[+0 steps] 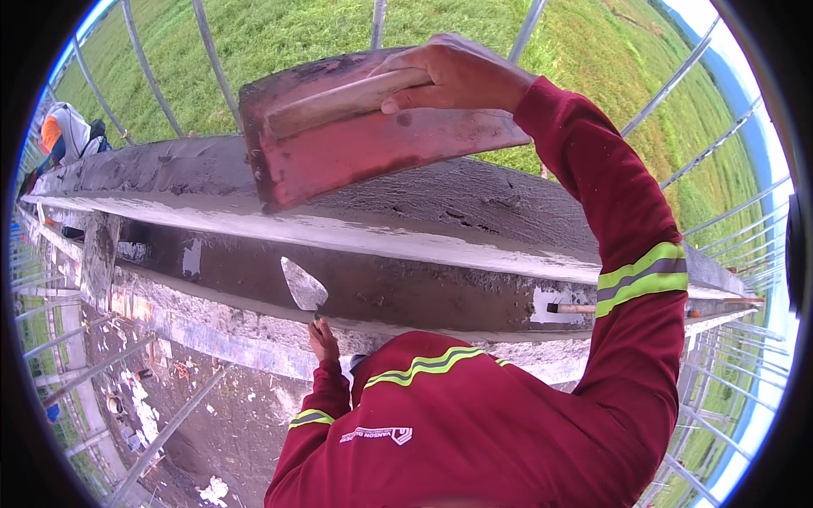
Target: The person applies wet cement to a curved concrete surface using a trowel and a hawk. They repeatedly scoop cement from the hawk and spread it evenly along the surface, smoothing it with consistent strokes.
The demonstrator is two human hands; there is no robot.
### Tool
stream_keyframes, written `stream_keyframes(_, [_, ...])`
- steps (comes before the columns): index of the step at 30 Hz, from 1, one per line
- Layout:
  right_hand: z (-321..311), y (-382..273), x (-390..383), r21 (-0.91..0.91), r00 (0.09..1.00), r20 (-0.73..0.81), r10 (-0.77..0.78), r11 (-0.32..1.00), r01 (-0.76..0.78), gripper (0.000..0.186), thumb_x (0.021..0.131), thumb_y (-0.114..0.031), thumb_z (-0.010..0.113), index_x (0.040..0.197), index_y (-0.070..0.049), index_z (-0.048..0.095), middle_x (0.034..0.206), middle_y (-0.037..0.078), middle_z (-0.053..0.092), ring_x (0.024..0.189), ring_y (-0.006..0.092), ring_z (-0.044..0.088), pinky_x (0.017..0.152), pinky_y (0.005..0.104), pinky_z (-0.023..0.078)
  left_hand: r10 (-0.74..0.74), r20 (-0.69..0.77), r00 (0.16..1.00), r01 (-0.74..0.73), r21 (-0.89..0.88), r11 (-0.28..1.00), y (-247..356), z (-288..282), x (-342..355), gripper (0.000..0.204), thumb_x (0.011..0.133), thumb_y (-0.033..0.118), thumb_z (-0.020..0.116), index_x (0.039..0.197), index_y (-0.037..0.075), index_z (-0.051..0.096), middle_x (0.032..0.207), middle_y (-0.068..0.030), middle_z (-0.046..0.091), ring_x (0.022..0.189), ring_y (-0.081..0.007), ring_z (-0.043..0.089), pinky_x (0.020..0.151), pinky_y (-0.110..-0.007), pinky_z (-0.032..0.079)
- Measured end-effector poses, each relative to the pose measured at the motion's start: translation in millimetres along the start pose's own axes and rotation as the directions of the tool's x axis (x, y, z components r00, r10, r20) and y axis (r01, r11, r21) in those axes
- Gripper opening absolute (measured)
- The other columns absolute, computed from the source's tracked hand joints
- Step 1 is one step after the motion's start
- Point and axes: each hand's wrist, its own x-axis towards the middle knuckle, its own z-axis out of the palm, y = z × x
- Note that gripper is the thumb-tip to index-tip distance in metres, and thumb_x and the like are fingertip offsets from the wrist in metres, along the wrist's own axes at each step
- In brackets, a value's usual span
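My right hand [428,74], raised at the far side, is closed round the wooden handle of a large red plastering float [398,148]. The float is tilted, its handle side showing, above the rough grey concrete ledge [195,169]. Smears of mortar darken its left end. Lower and nearer, my left hand [323,341] grips a pointed trowel [303,285] by its handle. The trowel's blade carries grey mortar and points away, over the near edge of a channel [406,296] with a wet, dark surface.
A wooden-handled tool [572,308] lies at the channel's right. Metal bars [144,68] rise along the far side, with grass [305,25] beyond. Scaffold poles [165,440] cross at lower left, above ground littered with debris. Another person [74,135] is bent over at the far left.
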Motion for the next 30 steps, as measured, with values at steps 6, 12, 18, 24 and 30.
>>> stream_keyframes(6, [15.3, 20.8, -94.2, -0.100, 0.989, 0.123, 0.081, 0.993, -0.069, 0.050, 0.088, -0.055, 0.072, 0.124, -0.020, 0.073, 0.078, 0.010, 0.072, 0.070, 0.0284, 0.070, 0.064, 0.0423, 0.052, -0.111, 0.074, 0.991, 0.109, 0.022, 0.994, 9.5, 3.0, 1.6, 0.043, 0.104, 0.041, 0.054, 0.111, -0.002, 0.056, 0.095, -0.0285, 0.064, 0.085, -0.0475, 0.062, 0.074, -0.053, 0.045])
stream_keyframes(12, [25.2, 31.0, -89.8, -0.094, 0.980, 0.193, 0.040, 0.995, -0.022, 0.043, 0.087, -0.052, 0.073, 0.117, -0.021, 0.075, 0.071, 0.011, 0.069, 0.067, 0.0302, 0.068, 0.062, 0.0434, 0.050, -0.090, 0.129, 0.988, 0.089, 0.019, 0.996, -8.8, 21.8, 6.2, 0.042, 0.104, 0.039, 0.054, 0.108, -0.002, 0.056, 0.092, -0.0280, 0.064, 0.081, -0.0475, 0.060, 0.072, -0.054, 0.043])
stream_keyframes(18, [38.3, 44.3, -93.6, -0.012, 0.979, 0.194, -0.062, 0.998, 0.066, 0.041, 0.086, -0.050, 0.074, 0.116, -0.021, 0.075, 0.073, 0.011, 0.069, 0.068, 0.0306, 0.068, 0.062, 0.0444, 0.050, -0.055, 0.100, 0.993, 0.058, -0.023, 0.998, -1.5, 22.9, -7.6, 0.045, 0.104, 0.044, 0.055, 0.097, 0.000, 0.053, 0.070, -0.0104, 0.052, 0.052, -0.0183, 0.049, 0.047, -0.038, 0.039])
stream_keyframes(24, [55.6, 42.4, -77.6, 0.014, 0.974, 0.174, -0.148, 0.989, 0.147, 0.043, 0.086, -0.052, 0.073, 0.117, -0.023, 0.076, 0.071, 0.009, 0.069, 0.065, 0.0308, 0.067, 0.061, 0.0455, 0.049, -0.061, 0.084, 0.995, 0.056, 0.065, 0.996, 5.2, 7.5, -25.3, 0.046, 0.104, 0.044, 0.054, 0.100, -0.002, 0.053, 0.072, -0.0198, 0.057, 0.065, -0.0363, 0.057, 0.066, -0.049, 0.043])
stream_keyframes(30, [79.4, 5.4, -8.1, 0.001, 0.964, 0.106, -0.245, 0.969, 0.246, 0.048, 0.087, -0.054, 0.072, 0.121, -0.020, 0.074, 0.076, 0.012, 0.070, 0.070, 0.0333, 0.068, 0.065, 0.0464, 0.051, 0.242, 0.094, 0.966, -0.259, 0.263, 0.929, -22.0, 12.3, -16.4, 0.030, 0.100, 0.015, 0.061, 0.127, 0.006, 0.052, 0.105, -0.0261, 0.058, 0.083, -0.0447, 0.061, 0.067, -0.055, 0.049])
